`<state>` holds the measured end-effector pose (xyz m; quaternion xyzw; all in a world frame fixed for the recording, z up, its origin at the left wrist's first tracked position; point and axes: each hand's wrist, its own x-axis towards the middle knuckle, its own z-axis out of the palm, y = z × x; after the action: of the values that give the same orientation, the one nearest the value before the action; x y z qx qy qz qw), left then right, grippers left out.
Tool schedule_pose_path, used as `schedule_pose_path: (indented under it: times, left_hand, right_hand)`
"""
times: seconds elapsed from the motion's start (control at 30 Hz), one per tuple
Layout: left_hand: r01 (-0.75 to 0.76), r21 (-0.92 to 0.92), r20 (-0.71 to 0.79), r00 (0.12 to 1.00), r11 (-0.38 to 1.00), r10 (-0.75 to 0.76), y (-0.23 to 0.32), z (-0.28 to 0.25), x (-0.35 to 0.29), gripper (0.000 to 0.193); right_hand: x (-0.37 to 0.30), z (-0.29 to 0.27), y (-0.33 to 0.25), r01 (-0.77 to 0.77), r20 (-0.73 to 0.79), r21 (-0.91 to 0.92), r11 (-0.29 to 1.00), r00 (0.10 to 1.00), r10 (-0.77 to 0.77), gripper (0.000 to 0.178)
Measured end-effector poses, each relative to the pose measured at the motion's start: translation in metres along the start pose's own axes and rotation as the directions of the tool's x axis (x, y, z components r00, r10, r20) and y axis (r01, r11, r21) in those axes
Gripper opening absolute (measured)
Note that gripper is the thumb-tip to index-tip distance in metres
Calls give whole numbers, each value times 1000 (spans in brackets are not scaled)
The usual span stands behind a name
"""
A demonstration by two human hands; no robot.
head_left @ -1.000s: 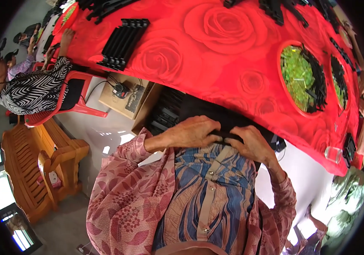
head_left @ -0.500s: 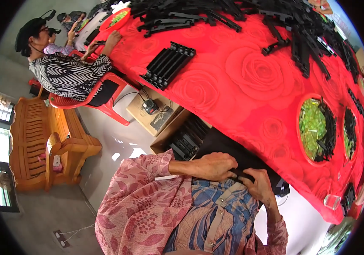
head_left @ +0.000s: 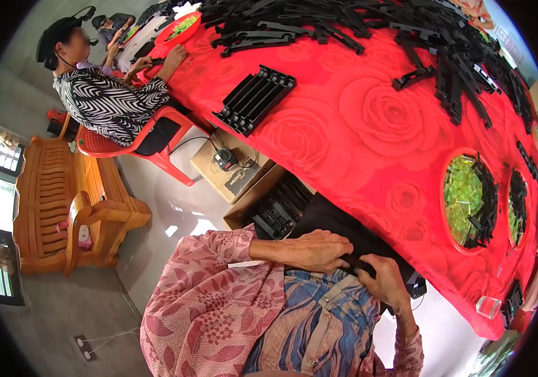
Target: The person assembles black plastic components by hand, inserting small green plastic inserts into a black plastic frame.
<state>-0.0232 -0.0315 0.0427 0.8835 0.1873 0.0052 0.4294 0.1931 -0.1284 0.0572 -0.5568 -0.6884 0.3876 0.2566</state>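
Observation:
My left hand (head_left: 317, 249) and my right hand (head_left: 383, 281) meet at my lap, just under the near edge of the red rose-patterned tablecloth (head_left: 357, 125). Both are closed around a black object (head_left: 354, 266) held between them; its shape is mostly hidden by the fingers and the dark fabric below the table edge. My pink floral sleeves and blue patterned clothing fill the lower middle of the view.
On the table lie a stack of black plastic strips (head_left: 255, 98), a large heap of them (head_left: 407, 31) at the back, and red bowls of green pieces (head_left: 467, 200). A person in a striped top (head_left: 109, 103) sits at left on a red chair. Cardboard boxes (head_left: 241, 173) and a wooden bench (head_left: 55, 201) stand on the floor.
The view has swung up and left, showing more of the table's far heap and the seated person. My hands have stayed together at the table edge on the black object.

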Motion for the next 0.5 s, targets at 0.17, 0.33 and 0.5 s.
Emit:
schedule_pose_path:
  times: [0.17,0.33,0.5]
  left_hand:
    - [-33,13,22,999,999,33,9,-2,5,23]
    - [28,26,85,996,999,-30,14,-5,6,23]
    - [44,-40,60,997,998,-42,14,-2,11,23]
  right_hand:
    - [9,-6,-1,-151,226,-74,986,960,164,30]
    - [6,-1,8,-104,201,-8,995,974,103,34]
    - [2,6,8,-122,153,-87,989,979,134,30]
